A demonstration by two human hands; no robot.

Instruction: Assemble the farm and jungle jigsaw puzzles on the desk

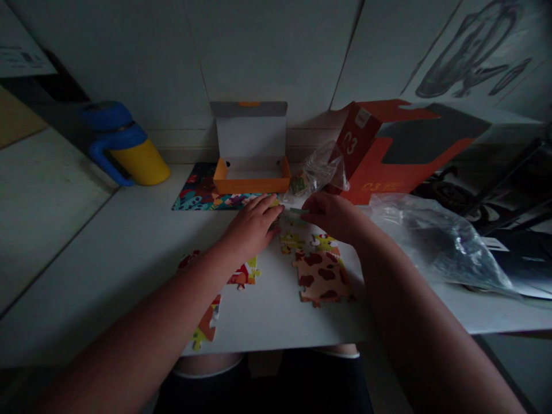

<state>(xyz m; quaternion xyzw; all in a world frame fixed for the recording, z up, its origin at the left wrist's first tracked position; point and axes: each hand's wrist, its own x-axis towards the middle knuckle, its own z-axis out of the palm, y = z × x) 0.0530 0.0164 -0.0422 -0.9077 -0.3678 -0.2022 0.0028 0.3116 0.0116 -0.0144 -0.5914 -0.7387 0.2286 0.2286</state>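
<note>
The right hand (325, 214) is closed in a pinch, thumb and fingers gripping a pale green puzzle piece (297, 212) by its 3 o'clock end. The left hand (254, 223) is open at 9 o'clock from it, palm down, fingers stretched forward towards 1 o'clock; whether its fingertips press on anything is too dark to tell.

The near edge of the surface (267, 322) runs along 6 o'clock. A red-and-orange puzzle section (209, 325) at 7 o'clock, partly under the left forearm, comes close to that edge, while a brown-spotted puzzle section (323, 277) at 5 o'clock stands farther back. White surface shows between these two sections, and more stretches out at 9 o'clock. At 12 o'clock an open orange box (252, 186) limits the reach; at 1 o'clock a clear bag (317, 172) and a red box (388, 167) crowd the right hand, with a crumpled plastic bag (440, 241) at 3 o'clock.

The pinched piece sits between the two hands, its visible long axis running roughly from 9 to 3 o'clock. Below it, yellow-green puzzle pieces (293, 241) adjoin the spotted section; together they form a column slanting from 11 to 5 o'clock, with tabs jutting towards 9 and 6.
</note>
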